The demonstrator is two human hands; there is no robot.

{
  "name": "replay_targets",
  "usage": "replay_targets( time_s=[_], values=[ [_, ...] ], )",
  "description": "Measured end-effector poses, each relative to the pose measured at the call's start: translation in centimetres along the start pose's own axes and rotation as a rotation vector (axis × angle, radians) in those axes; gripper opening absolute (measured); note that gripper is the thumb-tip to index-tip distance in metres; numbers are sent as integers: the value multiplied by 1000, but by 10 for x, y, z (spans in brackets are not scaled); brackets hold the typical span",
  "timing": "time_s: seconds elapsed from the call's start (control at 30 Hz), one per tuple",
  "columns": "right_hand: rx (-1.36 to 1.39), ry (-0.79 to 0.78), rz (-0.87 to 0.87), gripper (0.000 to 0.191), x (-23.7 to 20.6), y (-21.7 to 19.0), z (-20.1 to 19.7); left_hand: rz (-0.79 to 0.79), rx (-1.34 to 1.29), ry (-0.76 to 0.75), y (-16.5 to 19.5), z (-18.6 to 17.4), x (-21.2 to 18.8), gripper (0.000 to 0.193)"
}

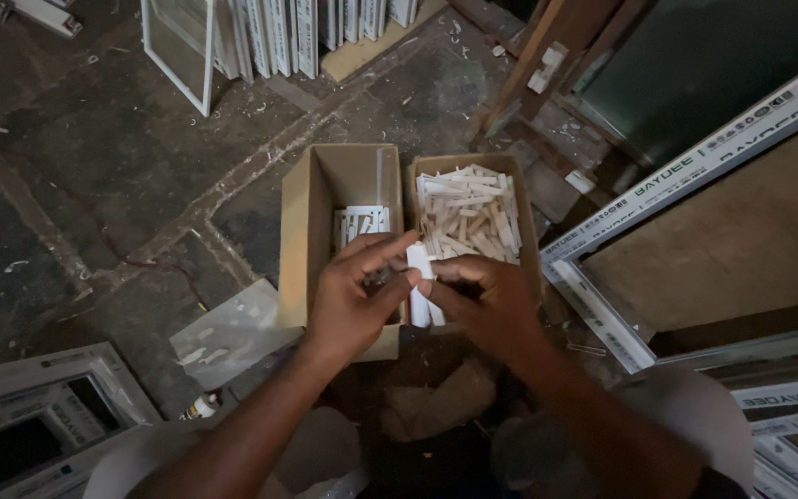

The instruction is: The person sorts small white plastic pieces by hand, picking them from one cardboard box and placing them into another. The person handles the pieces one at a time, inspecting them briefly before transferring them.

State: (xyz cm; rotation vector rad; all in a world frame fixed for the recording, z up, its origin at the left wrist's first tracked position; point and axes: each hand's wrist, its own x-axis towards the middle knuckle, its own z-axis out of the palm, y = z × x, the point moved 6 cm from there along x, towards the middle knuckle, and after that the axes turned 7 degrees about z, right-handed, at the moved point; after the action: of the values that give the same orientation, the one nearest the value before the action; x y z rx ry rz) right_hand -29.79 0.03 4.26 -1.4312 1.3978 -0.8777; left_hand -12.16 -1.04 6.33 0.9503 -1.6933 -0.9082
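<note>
White plastic strips [420, 286] are pinched between your two hands at mid-frame — you look to be mid-sort, moving pieces between boxes. Your left hand [351, 300] grips them from the left, thumb and fingers closed on the bundle; your right hand [489, 303] curls round the other side. They hang just over the seam between the near-empty left box [302, 231] and the heaped right box [524, 217] — next likely calls for choosing one.
</note>
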Motion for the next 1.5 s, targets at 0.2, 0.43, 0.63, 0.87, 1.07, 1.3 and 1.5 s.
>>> replay_targets(
  time_s=[0.2, 0.43, 0.63, 0.87, 1.07, 1.3, 1.5],
  values=[
    [161, -38, 131, 25, 1, 10, 1, -155, -143, -66, -5, 8, -4, 44],
    [358, -69, 297, 29, 5, 14, -3, -62, -235, -148, 9, 12, -4, 48],
    [645, 21, 280, 27, 14, 20, -10, -91, -46, -128, 3, 9, -4, 42],
    [684, 61, 240, 26, 13, 18, -8, -127, -114, -64, -13, 4, -7, 33],
    [833, 38, 271, 34, 18, 18, -22, -360, -263, -69, -36, 2, -6, 32],
    [828, 65, 177, 32, 16, 26, -23, -328, -275, -104, -31, 3, -8, 31],
    [565, 175, 131, 30, 15, 19, -26, -371, -116, -138, -19, 0, -8, 29]
  ],
)
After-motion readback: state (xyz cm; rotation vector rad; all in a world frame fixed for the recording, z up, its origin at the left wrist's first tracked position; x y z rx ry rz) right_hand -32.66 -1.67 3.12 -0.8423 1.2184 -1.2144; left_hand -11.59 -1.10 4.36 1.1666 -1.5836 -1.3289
